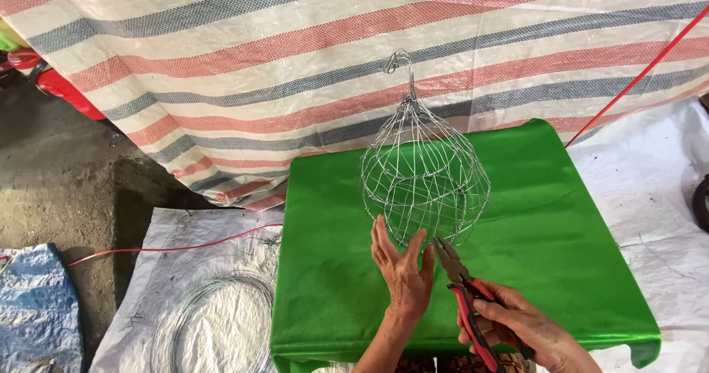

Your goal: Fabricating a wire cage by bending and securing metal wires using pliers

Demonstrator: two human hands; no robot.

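A teardrop-shaped wire mesh basket [425,173] with a twisted hook at its top stands upright on a green cloth-covered table [332,269]. My left hand [401,269] is flat and open, fingers pressed against the basket's lower near side. My right hand [521,329] grips red-handled pliers [464,292], whose jaws point up at the basket's bottom edge just right of my left hand.
A striped red, blue and white tarp [295,63] hangs behind the table. A coil of thin wire [214,321] lies on white sheeting at lower left. A red cord [170,249] runs across the ground; another red cord [635,77] slants at upper right.
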